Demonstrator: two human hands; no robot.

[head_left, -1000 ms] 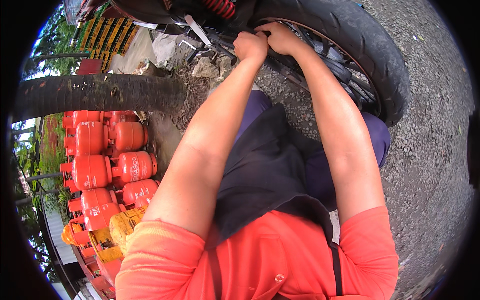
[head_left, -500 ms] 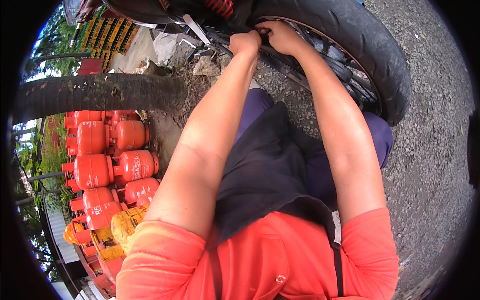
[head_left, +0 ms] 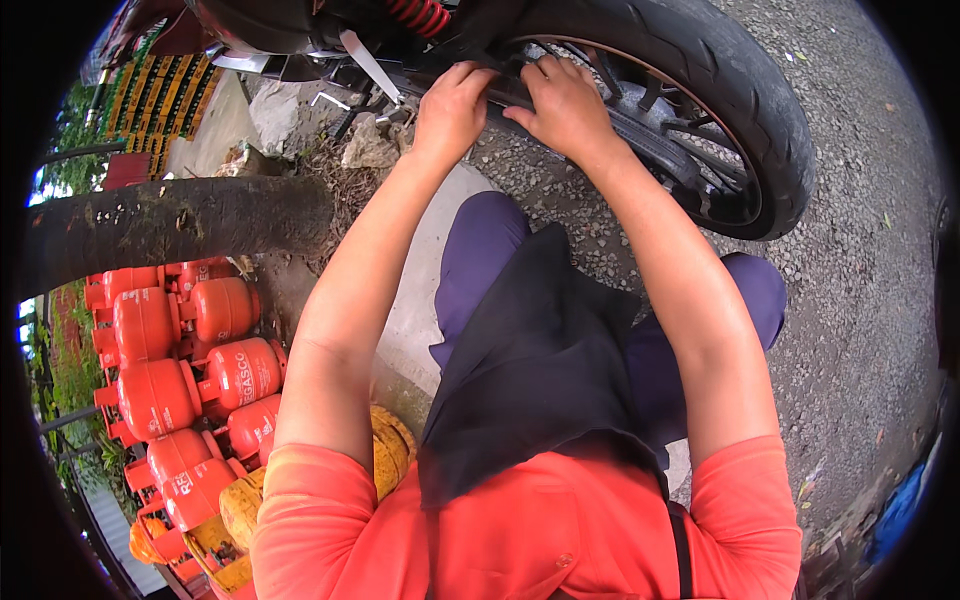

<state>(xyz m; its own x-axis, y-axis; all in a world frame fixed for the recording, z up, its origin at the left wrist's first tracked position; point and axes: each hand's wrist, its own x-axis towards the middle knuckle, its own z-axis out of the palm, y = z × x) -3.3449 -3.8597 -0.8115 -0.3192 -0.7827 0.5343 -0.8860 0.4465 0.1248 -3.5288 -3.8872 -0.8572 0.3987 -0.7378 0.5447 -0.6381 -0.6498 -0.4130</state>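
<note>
A motorcycle's rear wheel, with its black tire (head_left: 735, 90), fills the top of the head view. Along its near side run a dark bar and a chain-like strip (head_left: 640, 135). My left hand (head_left: 452, 112) is at the forward end of this bar, its fingers bent together and their tips partly hidden. A short gap away, my right hand (head_left: 568, 108) rests at the wheel's edge, fingers bent over the dark part and thumb held apart. Between the hands, nothing can be made out. A red shock spring (head_left: 422, 14) and a silver lever (head_left: 370, 66) sit to the left.
Red gas cylinders (head_left: 160, 398) are stacked at the left, with a yellow one (head_left: 393, 450) behind my left arm. A tree trunk (head_left: 180, 228) stands beyond them, near rocks (head_left: 372, 145) and yellow crates (head_left: 160, 105). Gravel (head_left: 850, 300) covers the right side.
My hands, close together at the bar before, are now apart, the left one shifted left. The view has shifted, showing more of the concrete slab by my left knee.
</note>
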